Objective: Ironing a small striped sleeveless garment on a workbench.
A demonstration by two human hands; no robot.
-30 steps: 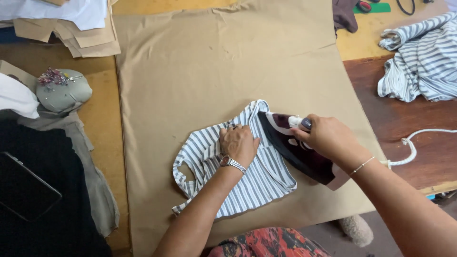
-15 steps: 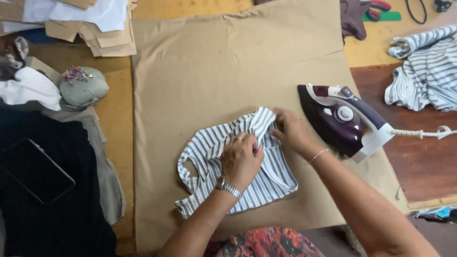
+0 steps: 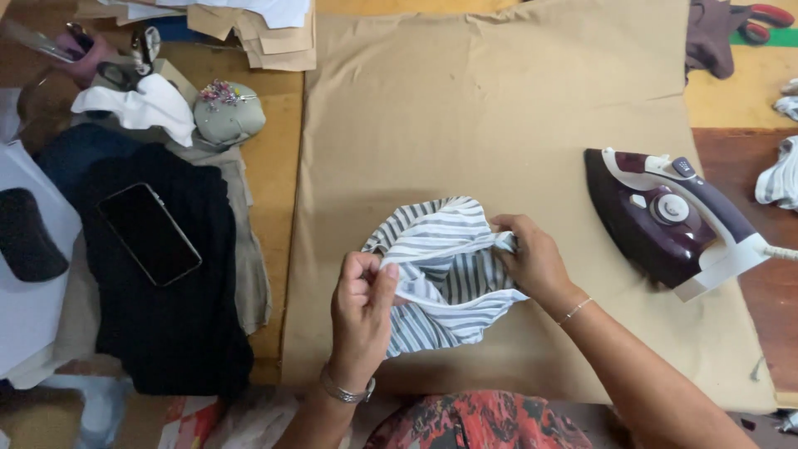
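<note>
Gripping the striped cloth point(image 3: 445, 270) between them, left hand point(image 3: 362, 320) and right hand point(image 3: 532, 262) pinch its opposite edges.

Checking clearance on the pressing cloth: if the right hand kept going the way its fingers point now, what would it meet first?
The right hand points left, gripping the striped fabric piece. Straight on it would press into that bunched fabric, then likely the left hand pinching its other edge.

wooden table point(image 3: 283, 166) | tan cloth point(image 3: 499, 108) | paper pieces point(image 3: 249, 25) | black fabric point(image 3: 166, 333)
</note>
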